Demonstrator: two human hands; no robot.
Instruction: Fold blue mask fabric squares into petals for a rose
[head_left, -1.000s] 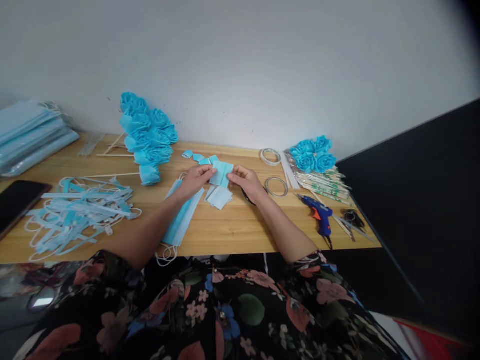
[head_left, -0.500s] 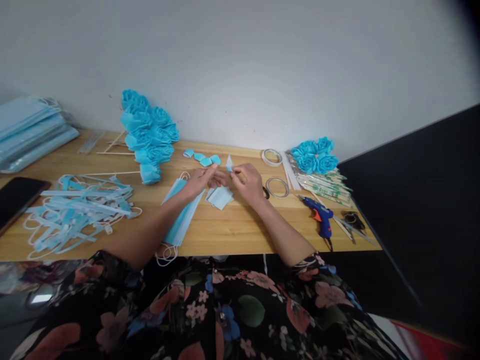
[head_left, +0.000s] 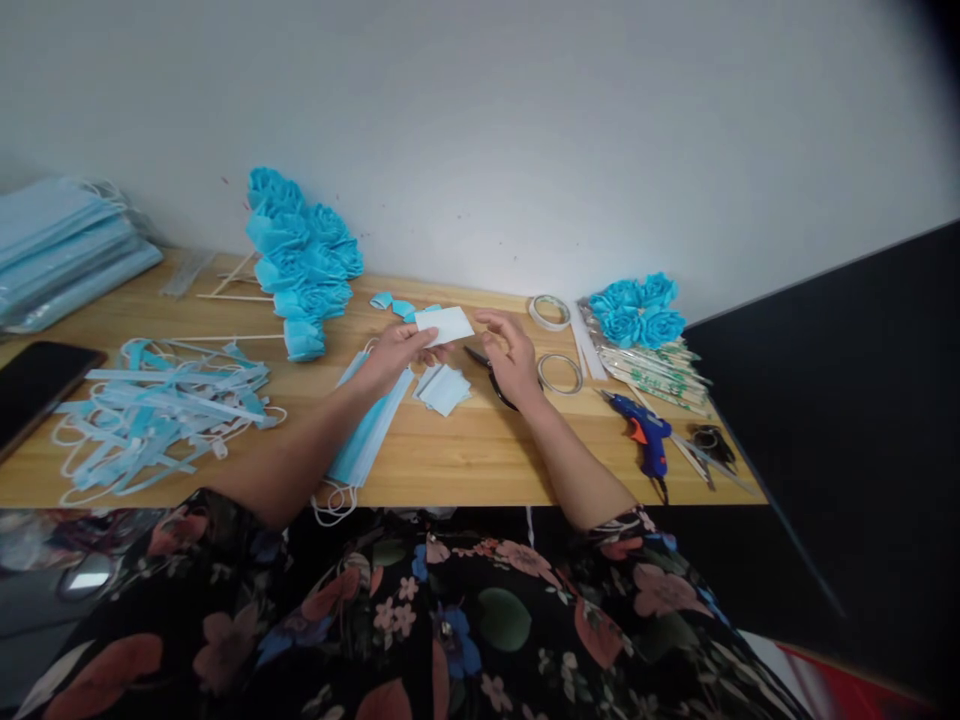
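Observation:
Between the thumb and fingers of my left hand (head_left: pixel 401 352) is a white rectangular piece of mask fabric (head_left: pixel 451 324), held slightly tilted above the table. My right hand (head_left: pixel 510 352) is just right of it, fingers curved and apart with nothing in them. Black-handled scissors (head_left: pixel 501 396) lie partly hidden under my right hand. Below the held piece rests a small stack of pale blue cut fabric pieces (head_left: pixel 444 390). Blue folded petals (head_left: pixel 402 309) lie behind my left hand. Under my left forearm are blue face masks (head_left: pixel 367 440) with white ear loops.
Blue fabric flowers (head_left: pixel 304 260) on sticks stand at the back left. Cut mask strips (head_left: pixel 165 410), a phone (head_left: pixel 41 395) and packed masks (head_left: pixel 71 250) lie left. Rightward are tape rolls (head_left: pixel 550 312), a blue glue gun (head_left: pixel 646 430), wrapped sticks (head_left: pixel 664 370) and more flowers (head_left: pixel 637 310).
The small folded piece has left my right fingers, which have opened. My left hand now holds a flat white fabric piece, and the scissors show more.

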